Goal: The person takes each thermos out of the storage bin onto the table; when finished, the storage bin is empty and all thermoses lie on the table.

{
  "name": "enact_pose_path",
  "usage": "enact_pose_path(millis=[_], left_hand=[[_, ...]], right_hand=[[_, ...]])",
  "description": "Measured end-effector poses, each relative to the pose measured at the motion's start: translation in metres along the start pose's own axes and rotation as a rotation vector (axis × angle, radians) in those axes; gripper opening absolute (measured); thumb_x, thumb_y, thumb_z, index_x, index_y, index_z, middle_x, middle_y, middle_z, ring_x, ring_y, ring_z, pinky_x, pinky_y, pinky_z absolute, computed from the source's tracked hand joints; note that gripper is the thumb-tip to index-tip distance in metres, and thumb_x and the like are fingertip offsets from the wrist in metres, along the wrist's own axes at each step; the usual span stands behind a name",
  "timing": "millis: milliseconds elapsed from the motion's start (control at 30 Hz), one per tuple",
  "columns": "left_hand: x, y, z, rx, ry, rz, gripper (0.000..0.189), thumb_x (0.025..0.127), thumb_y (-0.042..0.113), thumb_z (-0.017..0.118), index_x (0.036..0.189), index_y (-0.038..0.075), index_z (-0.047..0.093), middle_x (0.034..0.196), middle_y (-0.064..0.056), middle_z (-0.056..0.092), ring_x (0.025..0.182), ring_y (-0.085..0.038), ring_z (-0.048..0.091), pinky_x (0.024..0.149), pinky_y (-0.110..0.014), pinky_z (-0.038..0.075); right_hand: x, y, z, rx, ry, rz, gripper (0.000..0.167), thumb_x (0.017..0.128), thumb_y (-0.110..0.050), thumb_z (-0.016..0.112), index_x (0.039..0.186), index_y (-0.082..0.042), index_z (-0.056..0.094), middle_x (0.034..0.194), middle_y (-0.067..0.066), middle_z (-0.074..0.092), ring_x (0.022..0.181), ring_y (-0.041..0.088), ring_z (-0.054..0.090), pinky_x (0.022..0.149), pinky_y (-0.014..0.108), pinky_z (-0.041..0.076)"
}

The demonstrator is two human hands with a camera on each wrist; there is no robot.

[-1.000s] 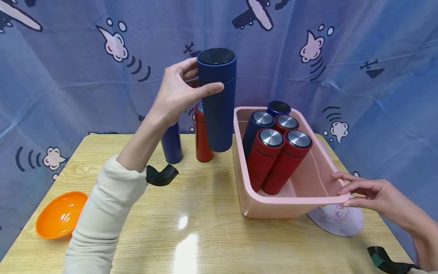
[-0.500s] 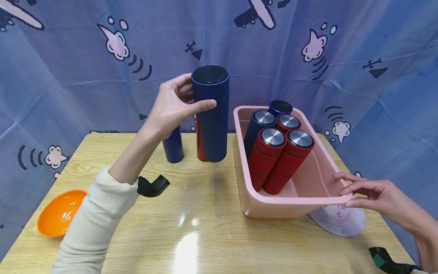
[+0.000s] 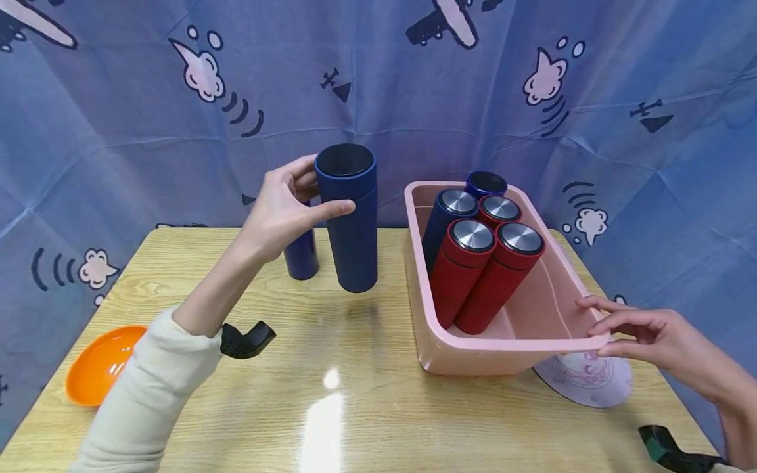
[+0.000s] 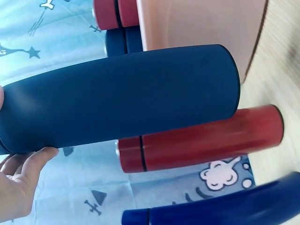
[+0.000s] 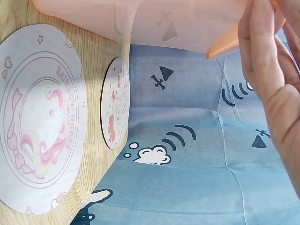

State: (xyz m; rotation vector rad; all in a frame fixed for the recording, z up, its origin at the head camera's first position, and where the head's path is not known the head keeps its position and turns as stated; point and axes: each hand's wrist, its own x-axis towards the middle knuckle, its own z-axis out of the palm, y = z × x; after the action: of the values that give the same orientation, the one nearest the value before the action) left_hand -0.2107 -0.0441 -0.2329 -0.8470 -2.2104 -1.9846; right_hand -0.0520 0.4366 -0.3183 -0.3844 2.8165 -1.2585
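Observation:
A dark blue thermos flask (image 3: pixel 355 240) with a black lid hangs upright over the table, gripped near its top by my left hand (image 3: pixel 280 207), thumb across the front. In the left wrist view a red thermos (image 4: pixel 211 140) stands behind it; the head view hides that one. A shiny blue thermos (image 3: pixel 301 255) stands just left of the held one. My right hand (image 3: pixel 656 336) pinches the near right corner of a pink plastic bin (image 3: pixel 473 362). Inside lean red thermoses (image 3: pixel 460 282) and a dark blue thermos (image 3: pixel 445 226) with silver lids, plus a blue thermos (image 3: pixel 486 184) with a black lid.
An orange bowl (image 3: pixel 97 368) sits at the table's left side, partly behind the left sleeve. Under the bin's right corner lies a round printed mat (image 5: pixel 44 122), with a smaller round mat (image 5: pixel 116 105) farther along. A patterned blue curtain (image 3: pixel 378 79) hangs behind the table (image 3: pixel 266 394).
My left hand has lowered the dark blue thermos and brought it slightly left, so it now covers the red thermos behind. My right hand stays on the bin's corner.

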Motion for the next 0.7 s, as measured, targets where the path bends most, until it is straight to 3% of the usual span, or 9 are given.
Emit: enact_pose_path(millis=[267, 700], left_hand=[[-0.01, -0.014, -0.005, -0.02, -0.063, -0.027, 0.059, 0.078, 0.002, 0.077, 0.132, 0.004, 0.053, 0.117, -0.009, 0.066, 0.105, -0.021, 0.063, 0.092, -0.035, 0.051], [-0.024, -0.042, -0.017, 0.038, -0.117, -0.134, 0.066, 0.081, 0.0, 0.074, 0.14, 0.003, 0.044, 0.131, -0.013, 0.058, 0.116, -0.025, 0.058, 0.096, -0.037, 0.049]], right_hand=[[-0.001, -0.001, 0.0, -0.012, 0.005, 0.026, 0.022, 0.081, 0.011, 0.068, 0.101, 0.001, 0.07, 0.129, -0.028, 0.051, 0.113, -0.015, 0.04, 0.056, 0.022, 0.045], [-0.001, -0.001, 0.0, 0.005, 0.006, 0.013, 0.023, 0.081, 0.013, 0.066, 0.101, 0.001, 0.07, 0.129, -0.027, 0.052, 0.114, -0.015, 0.041, 0.056, 0.021, 0.046]])
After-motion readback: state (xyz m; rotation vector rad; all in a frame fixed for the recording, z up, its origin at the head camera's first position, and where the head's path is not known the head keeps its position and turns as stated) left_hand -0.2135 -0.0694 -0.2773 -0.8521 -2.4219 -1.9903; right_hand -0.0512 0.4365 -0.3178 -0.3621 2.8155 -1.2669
